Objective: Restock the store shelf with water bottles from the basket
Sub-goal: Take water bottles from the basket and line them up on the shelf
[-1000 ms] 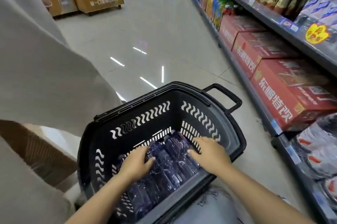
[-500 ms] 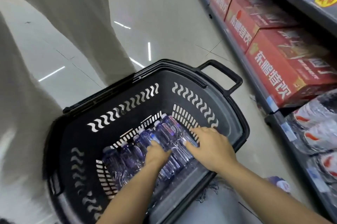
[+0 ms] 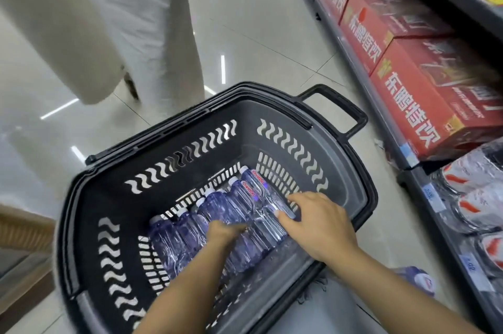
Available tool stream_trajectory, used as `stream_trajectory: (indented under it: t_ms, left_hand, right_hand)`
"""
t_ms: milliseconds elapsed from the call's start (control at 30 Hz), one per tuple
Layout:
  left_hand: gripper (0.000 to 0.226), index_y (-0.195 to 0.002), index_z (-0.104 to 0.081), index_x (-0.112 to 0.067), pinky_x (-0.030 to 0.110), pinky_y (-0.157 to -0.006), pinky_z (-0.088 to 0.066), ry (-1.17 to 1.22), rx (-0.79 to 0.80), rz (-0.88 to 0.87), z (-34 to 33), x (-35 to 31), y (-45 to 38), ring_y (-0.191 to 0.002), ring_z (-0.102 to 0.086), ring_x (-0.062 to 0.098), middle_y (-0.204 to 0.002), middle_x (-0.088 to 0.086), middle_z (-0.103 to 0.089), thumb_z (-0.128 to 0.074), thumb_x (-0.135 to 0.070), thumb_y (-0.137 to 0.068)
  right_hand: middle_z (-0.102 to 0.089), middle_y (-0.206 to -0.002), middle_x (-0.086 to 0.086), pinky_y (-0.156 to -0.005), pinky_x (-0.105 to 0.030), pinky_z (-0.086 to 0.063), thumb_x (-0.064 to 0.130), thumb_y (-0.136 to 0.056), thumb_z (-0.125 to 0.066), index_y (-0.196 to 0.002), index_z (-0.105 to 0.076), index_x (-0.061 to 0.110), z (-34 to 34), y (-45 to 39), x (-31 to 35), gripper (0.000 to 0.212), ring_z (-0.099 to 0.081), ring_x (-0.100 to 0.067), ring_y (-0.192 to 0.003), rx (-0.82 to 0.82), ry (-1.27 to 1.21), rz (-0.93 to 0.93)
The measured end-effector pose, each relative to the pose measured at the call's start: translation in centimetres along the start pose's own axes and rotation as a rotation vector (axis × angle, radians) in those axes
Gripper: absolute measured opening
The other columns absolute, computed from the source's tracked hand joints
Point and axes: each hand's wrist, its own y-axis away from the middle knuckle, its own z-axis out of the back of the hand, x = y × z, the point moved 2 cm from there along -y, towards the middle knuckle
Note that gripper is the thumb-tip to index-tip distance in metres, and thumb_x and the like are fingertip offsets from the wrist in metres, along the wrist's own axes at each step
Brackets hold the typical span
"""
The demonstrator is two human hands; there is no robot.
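The water bottles (image 3: 245,214) lay on their sides in a tight row on the floor of the black basket (image 3: 174,143), caps pointing toward its far wall, with the store shelf (image 3: 408,159) just to the right. The left hand (image 3: 226,230) was down among the middle bottles, its fingers curled round one as far as could be seen, though blur hid the exact grip. The right hand (image 3: 318,222) rested on the rightmost bottles with fingers bent over them, apparently taking hold. Full and sealed, these bottles would likely be fairly heavy for their size, with thin walls that give under pressure and slick plastic, so wrapping the body near mid-length seemed the safest hold.
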Motion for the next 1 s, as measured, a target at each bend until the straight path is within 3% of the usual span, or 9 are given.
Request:
stream_trajectory:
  t_ms: [67, 200, 300, 400, 467, 600, 700, 867, 1000]
  left_hand:
    - [0.084, -0.137, -0.036, 0.006, 0.042, -0.083, -0.057, -0.001, 0.042, 0.027, 1.4, 0.0, 0.6, -0.092, -0.064, 0.028, -0.12, 0.019, -0.056, -0.081, -0.022, -0.073]
    - [0.072, -0.131, -0.046, -0.001, 0.04, -0.067, -0.055, 0.003, 0.09, -0.009, 4.8, -1.8, 3.6, -0.083, -0.063, 0.024, -0.115, 0.015, -0.06, -0.079, -0.031, -0.074]
    - [0.05, -0.111, -0.058, -0.003, 0.026, -0.049, -0.048, 0.006, 0.05, -0.161, 8.0, -4.0, 6.4, -0.048, -0.054, 0.011, -0.077, 0.006, -0.061, -0.078, -0.026, -0.072]
    - [0.047, -0.104, -0.059, -0.005, 0.029, -0.052, -0.054, -0.06, -0.039, -0.389, 11.0, -5.6, 9.0, -0.063, -0.065, 0.015, -0.087, 0.009, -0.07, -0.082, -0.022, -0.067]
    - [0.043, -0.105, -0.05, -0.01, 0.016, -0.049, -0.05, -0.124, -0.107, -0.503, 12.3, -6.0, 10.6, -0.068, -0.064, 0.01, -0.09, 0.001, -0.065, -0.079, -0.012, -0.073]
    - [0.06, -0.121, -0.043, -0.012, 0.013, -0.05, -0.048, -0.157, -0.17, -0.607, 13.1, -5.2, 11.2, -0.068, -0.063, 0.006, -0.091, -0.003, -0.062, -0.079, -0.01, -0.072]
    - [0.068, -0.126, -0.042, -0.013, 0.025, -0.054, -0.052, -0.162, -0.178, -0.623, 13.5, -5.3, 11.2, -0.065, -0.063, 0.011, -0.089, -0.003, -0.064, -0.079, -0.012, -0.069]
    - [0.074, -0.131, -0.039, -0.017, 0.017, -0.06, -0.044, -0.179, -0.219, -0.725, 14.0, -6.1, 11.6, -0.077, -0.06, 0.002, -0.093, -0.014, -0.059, -0.08, -0.019, -0.07]
    - [0.078, -0.134, -0.036, -0.02, 0.018, -0.061, -0.046, -0.147, -0.206, -0.725, 14.1, -6.3, 11.4, -0.078, -0.062, 0.003, -0.096, -0.016, -0.058, -0.081, -0.022, -0.07]
  right_hand:
    - [-0.056, -0.129, 0.011, -0.091, -0.033, -0.042, 0.062, -0.09, -0.039, -0.132, -0.05, 0.029, 0.1, 0.0, 0.0, 0.055, -0.048, -0.012, -0.121, 0.006, -0.01, 0.002]
    - [-0.055, -0.13, 0.011, -0.089, -0.033, -0.043, 0.063, -0.089, -0.04, -0.132, -0.05, 0.03, 0.1, 0.0, 0.0, 0.056, -0.048, -0.012, -0.121, 0.031, -0.008, -0.007]
    - [-0.057, -0.126, 0.01, -0.087, -0.033, -0.045, 0.064, -0.088, -0.039, -0.13, -0.051, 0.029, 0.2, 0.1, 0.2, 0.056, -0.051, -0.013, -0.117, 0.037, 0.022, -0.006]
    - [-0.056, -0.13, 0.01, -0.089, -0.034, -0.046, 0.065, -0.087, -0.039, -0.133, -0.049, 0.029, 0.3, 0.1, 0.4, 0.059, -0.05, -0.014, -0.12, 0.042, 0.036, -0.015]
    - [-0.055, -0.131, 0.011, -0.088, -0.034, -0.046, 0.066, -0.087, -0.039, -0.135, -0.048, 0.031, 0.3, 0.1, 0.5, 0.06, -0.05, -0.013, -0.12, 0.038, 0.045, -0.014]
    - [-0.055, -0.131, 0.01, -0.086, -0.034, -0.047, 0.066, -0.088, -0.04, -0.137, -0.044, 0.031, 0.3, 0.2, 1.0, 0.06, -0.051, -0.014, -0.119, 0.041, 0.07, 0.0]
    - [-0.053, -0.132, 0.004, -0.092, -0.035, -0.045, 0.064, -0.088, -0.04, -0.136, -0.042, 0.026, 0.2, 0.1, 1.3, 0.061, -0.049, -0.019, -0.12, 0.081, 0.177, 0.064]
    - [-0.049, -0.138, -0.002, -0.092, -0.036, -0.045, 0.061, -0.088, -0.045, -0.144, -0.032, 0.022, 0.1, -3.0, 2.5, 0.069, -0.048, -0.023, -0.123, 0.086, 0.17, 0.081]
    - [-0.059, -0.115, -0.006, -0.078, -0.037, -0.051, 0.057, -0.086, -0.052, -0.142, -0.035, 0.017, -1.9, -8.8, 4.7, 0.071, -0.059, -0.026, -0.103, 0.125, 0.053, 0.028]
